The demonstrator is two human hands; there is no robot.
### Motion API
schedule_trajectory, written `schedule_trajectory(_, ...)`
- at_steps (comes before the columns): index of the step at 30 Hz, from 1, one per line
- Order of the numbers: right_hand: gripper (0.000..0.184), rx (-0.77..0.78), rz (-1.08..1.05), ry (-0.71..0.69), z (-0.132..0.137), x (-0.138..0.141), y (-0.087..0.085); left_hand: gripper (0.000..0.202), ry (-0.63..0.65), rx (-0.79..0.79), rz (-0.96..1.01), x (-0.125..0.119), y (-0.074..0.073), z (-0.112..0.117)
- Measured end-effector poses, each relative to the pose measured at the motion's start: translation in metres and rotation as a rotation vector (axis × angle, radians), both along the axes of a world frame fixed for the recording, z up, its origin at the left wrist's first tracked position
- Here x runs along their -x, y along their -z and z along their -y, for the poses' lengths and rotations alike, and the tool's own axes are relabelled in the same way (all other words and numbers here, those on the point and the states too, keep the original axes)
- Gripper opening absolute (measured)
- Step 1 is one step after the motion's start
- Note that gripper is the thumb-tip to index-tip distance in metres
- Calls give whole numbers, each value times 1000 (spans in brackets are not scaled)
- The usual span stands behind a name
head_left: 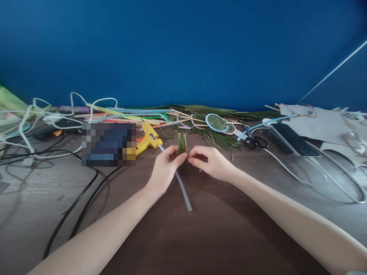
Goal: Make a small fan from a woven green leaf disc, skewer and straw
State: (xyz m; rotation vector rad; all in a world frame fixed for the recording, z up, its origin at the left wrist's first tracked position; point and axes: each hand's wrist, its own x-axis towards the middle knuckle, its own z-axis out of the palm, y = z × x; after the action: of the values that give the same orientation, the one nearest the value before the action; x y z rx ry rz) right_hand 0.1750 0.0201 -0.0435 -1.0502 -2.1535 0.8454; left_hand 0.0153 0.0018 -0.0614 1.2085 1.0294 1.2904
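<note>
My left hand (164,170) is closed round a small upright bundle of green leaf strips (182,143), thumb in front. At the bundle's right edge, my right hand (212,162) pinches with thumb and forefinger; the fingertips meet the strips there. Behind my left hand lies a yellow glue gun (148,138). A translucent glue stick (184,193) runs from the gun's back, passes behind my left hand and comes out below it on the brown table (183,240).
Cut green strips (220,140) and a blue-rimmed disc (217,123) lie beyond my hands. To the right are black-handled scissors (256,142), a phone (295,139) and white cables. Black cables (83,194) and white cords (31,141) tangle at left. A blue wall (183,53) closes the back.
</note>
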Motion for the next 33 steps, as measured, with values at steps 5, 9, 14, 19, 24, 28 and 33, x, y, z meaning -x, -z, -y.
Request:
schedule_trajectory(5, 11, -115, 42, 9, -2, -3, 0, 12, 11, 2, -53, 0, 1, 0)
schedule_trajectory(9, 10, -304, 59, 132, -8, -9, -2, 16, 27, 20, -57, -1, 2, -1)
schedule_trajectory(14, 10, -304, 15, 494, -32, -33, -2, 23, 24, 21, -30, 0, 3, -2)
schedule_trajectory(19, 7, -290, 51, 907, -62, -82, 7, 18, -5, 18, -19, 1, 4, -2)
schedule_trajectory(24, 17, -294, 108, 1022, -70, -101, 14, 15, 23, 78, 57, 1, 4, -2)
schedule_trajectory(28, 15, -373, -1, 823, -57, -72, 5, 17, 12, 124, 106, 0, 3, -2)
schedule_trajectory(33, 23, 3, -99, 300, -19, -19, -15, 19, -7, 177, 81, -1, 1, -1)
